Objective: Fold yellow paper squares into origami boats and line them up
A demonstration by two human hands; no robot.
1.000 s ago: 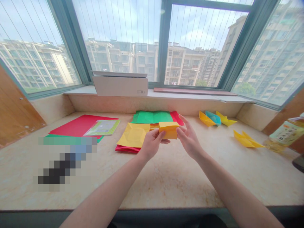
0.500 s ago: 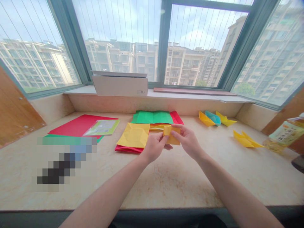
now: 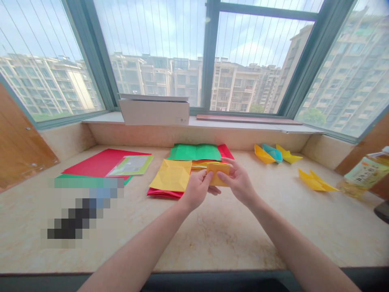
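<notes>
Between my two hands, above the counter, is a small folded yellow paper (image 3: 219, 167). My left hand (image 3: 199, 187) pinches its left side, thumb on the near face and fingers behind. On its right side, my right hand (image 3: 238, 178) presses with the thumb while the fingers wrap behind the top edge. Just left of the hands lies a creased yellow sheet (image 3: 172, 174) on top of red sheets (image 3: 164, 194). Behind them are a creased green sheet (image 3: 196, 152) and a red one (image 3: 225, 151), with more yellow paper partly hidden by my hands.
Folded paper boats, orange-yellow (image 3: 263, 154), blue (image 3: 272, 153) and yellow (image 3: 288, 154), stand back right; another yellow paper boat (image 3: 316, 180) lies nearer. A bottle (image 3: 364, 172) is far right. Red paper (image 3: 100, 162) and a clear packet (image 3: 132, 165) lie left. A white box (image 3: 154, 112) sits on the sill.
The folded yellow paper has shifted slightly right and down and its fold now lies flatter. My right hand has gone from raised fingers to gripping the paper's right side.
</notes>
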